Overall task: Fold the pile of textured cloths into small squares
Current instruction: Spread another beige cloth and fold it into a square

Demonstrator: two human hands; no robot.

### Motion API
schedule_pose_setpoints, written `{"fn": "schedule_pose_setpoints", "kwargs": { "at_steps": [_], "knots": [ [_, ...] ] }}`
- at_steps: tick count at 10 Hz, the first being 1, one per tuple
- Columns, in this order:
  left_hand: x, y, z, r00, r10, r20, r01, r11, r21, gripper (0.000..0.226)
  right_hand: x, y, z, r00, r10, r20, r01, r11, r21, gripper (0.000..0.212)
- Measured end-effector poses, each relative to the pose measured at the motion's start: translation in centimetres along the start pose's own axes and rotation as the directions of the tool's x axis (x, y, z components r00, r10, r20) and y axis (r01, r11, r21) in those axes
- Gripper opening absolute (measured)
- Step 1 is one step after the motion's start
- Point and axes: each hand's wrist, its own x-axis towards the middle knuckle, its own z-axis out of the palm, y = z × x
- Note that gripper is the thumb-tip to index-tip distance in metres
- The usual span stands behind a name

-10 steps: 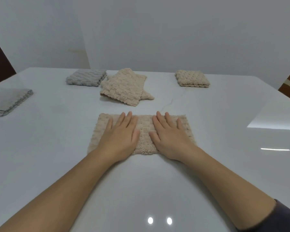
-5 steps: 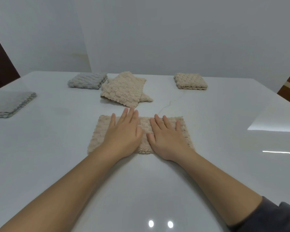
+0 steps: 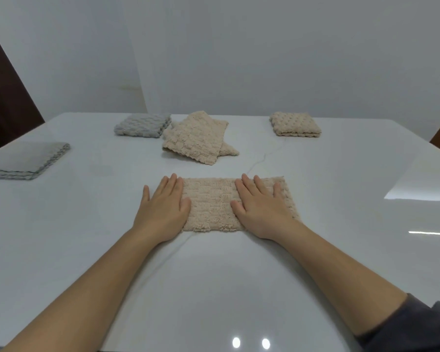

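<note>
Beige cloth (image 3: 212, 203) beneath flat left hand (image 3: 163, 209), right hand (image 3: 261, 212)

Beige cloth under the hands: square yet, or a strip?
A strip: beige cloth lies flat, clearly wider than deep, left hand and right hand flat on its ends.

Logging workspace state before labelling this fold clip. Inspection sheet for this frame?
Surface: glossy white table, glare patches.
Job's things: beige cloth folded into a strip under both hands; loose beige pile behind it; folded beige square back right; folded grey square left of the pile; grey folded cloth at left edge.
Clutter: nothing seen.
Hands: left hand and right hand flat, fingers straight, pressing the strip.
Cables: nothing seen.
Surroundings: pale wall; dark panels at both sides.
</note>
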Motion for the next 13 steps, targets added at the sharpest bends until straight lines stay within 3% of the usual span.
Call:
{"fn": "schedule_pose_setpoints", "kwargs": {
  "at_steps": [1, 2, 3, 4, 11, 13],
  "knots": [
    [0.0, -0.1, 0.1, 1.000, 0.004, -0.015, -0.004, 1.000, -0.003, 0.060, 0.1, -0.2, -0.9, 0.999, 0.022, 0.041, -0.024, 0.998, 0.060, 0.062],
    [0.1, -0.2, 0.3, 1.000, 0.006, -0.021, -0.006, 1.000, -0.012, 0.059, 0.5, -1.6, -1.6, 0.998, 0.006, -0.060, -0.001, 0.996, 0.095, 0.062],
    [0.2, -0.2, 0.3, 1.000, 0.006, -0.022, -0.006, 1.000, -0.013, 0.060, 0.7, -3.9, -0.9, 0.994, -0.068, -0.087, 0.072, 0.997, 0.035, 0.061],
    [0.2, -0.2, 0.3, 1.000, 0.004, -0.019, -0.004, 1.000, -0.002, 0.060, 0.9, -4.8, 0.2, 0.997, -0.074, -0.013, 0.074, 0.997, -0.003, 0.062],
    [0.2, -0.3, 0.3, 1.000, 0.004, -0.011, -0.004, 1.000, -0.012, 0.061, -0.3, 2.3, -1.0, 0.989, 0.128, -0.071, -0.128, 0.992, 0.001, 0.066],
    [0.0, -0.1, -0.2, 1.000, 0.006, 0.017, -0.006, 1.000, -0.021, 0.060, -0.4, 2.8, -0.1, 0.988, 0.151, -0.015, -0.151, 0.988, 0.001, 0.068]
  ]
}}
